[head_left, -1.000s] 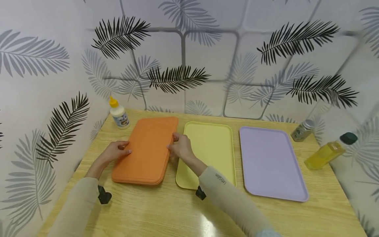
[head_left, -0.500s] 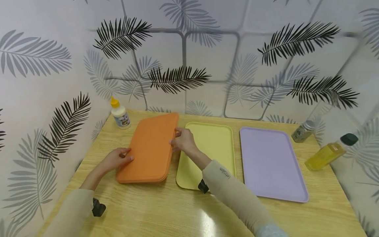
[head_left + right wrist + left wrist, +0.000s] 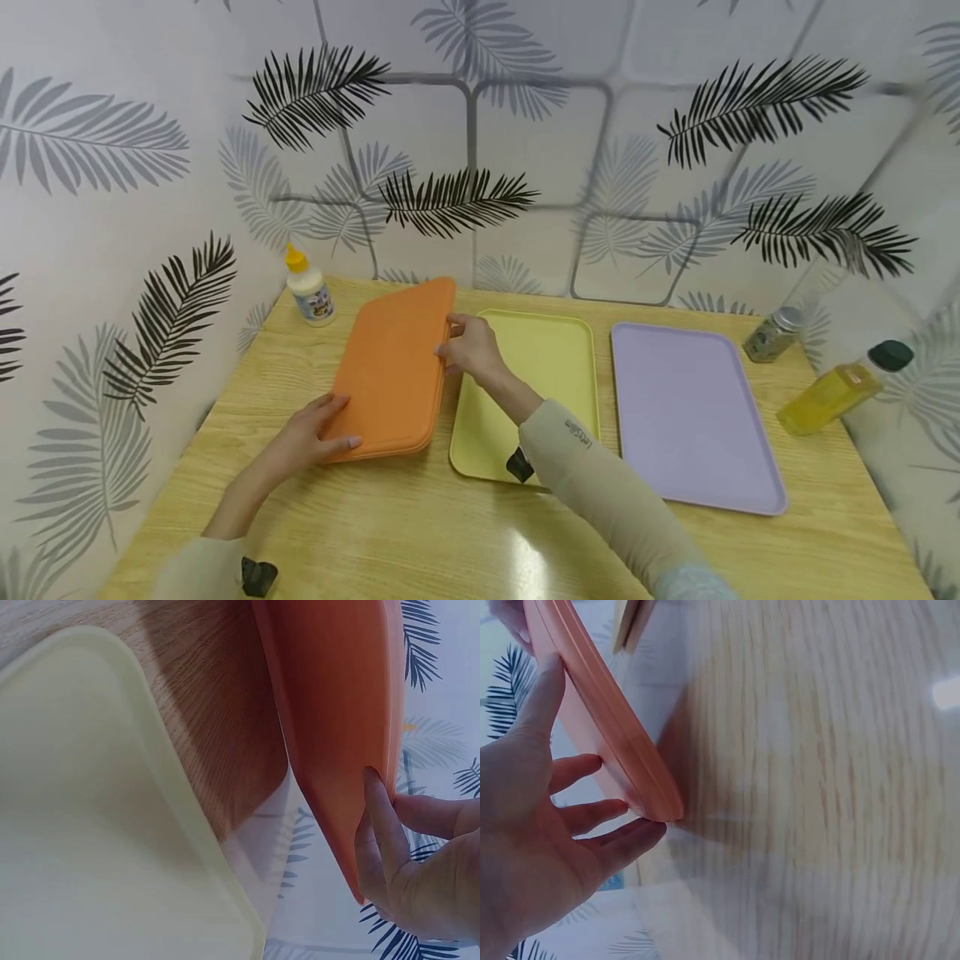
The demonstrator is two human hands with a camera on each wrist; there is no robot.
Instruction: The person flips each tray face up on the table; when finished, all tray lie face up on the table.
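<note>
An orange tray (image 3: 393, 367) with a doubled rim, seemingly several trays stacked, slants with its right side raised above the wooden table. My right hand (image 3: 472, 346) pinches its right edge, thumb on the upper face and fingers beneath, as the right wrist view shows of the fingers (image 3: 382, 825). At the near left corner my left hand (image 3: 303, 433) holds the rim; in the left wrist view its thumb and fingers (image 3: 577, 772) spread along the orange edge. A yellow tray (image 3: 525, 375) lies flat to the right, partly under my right forearm.
A purple tray (image 3: 690, 408) lies right of the yellow one. A glue bottle (image 3: 310, 292) with a yellow cap stands at the back left. At the right are a small jar (image 3: 772, 335) with a grey lid and a bottle of yellow liquid (image 3: 832, 400). Patterned walls border the table.
The orange tray's right side has risen from near the table and its tilt has grown. My left hand has slid down to its near corner; my right hand has moved slightly up and right.
</note>
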